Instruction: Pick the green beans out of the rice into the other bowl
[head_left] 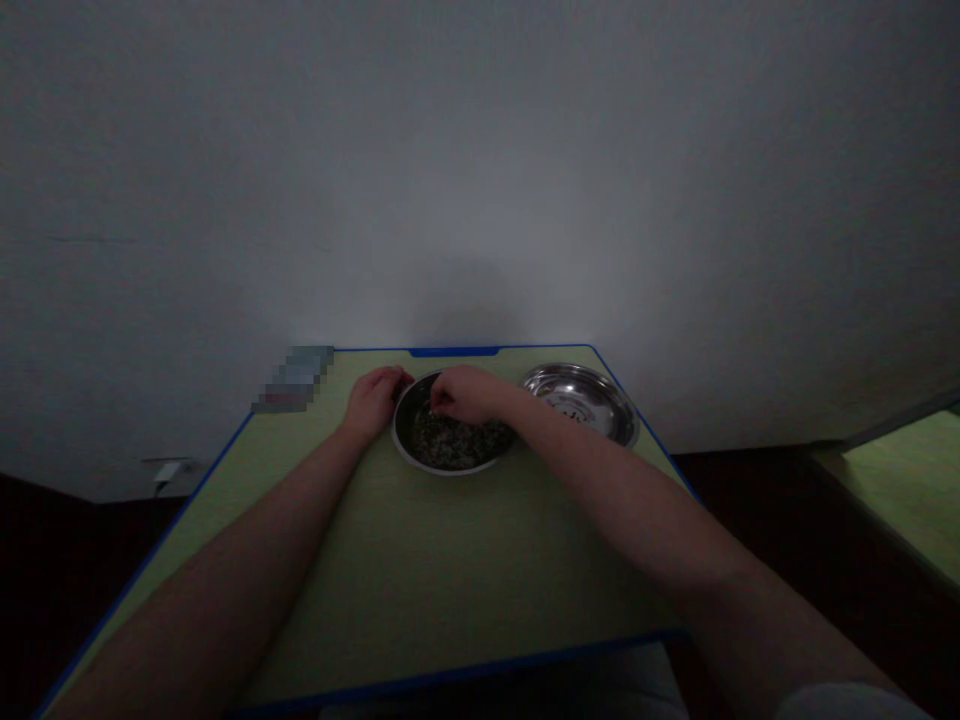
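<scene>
A round metal bowl [450,471] sits on the table, filled with a mix of small dark and pale grains [456,440]. At its left rim is my left hand [377,395], its fingers curled against the edge. My right hand [469,394] reaches over the bowl from the right with thumb and fingertips pinched together above the grains. Whatever is between those fingertips is too small and dark to make out. Just right of the bowl stands a shiny shallow metal dish [551,378], partly covered by my right forearm; a few dark specks or marks show in its middle.
The light green table [435,580] has a blue edge and stands against a grey wall [480,180]. A blurred-out flat item [296,378] lies at its far left corner. A plug in a wall socket [169,471] shows at left, and another green surface [907,480] at right.
</scene>
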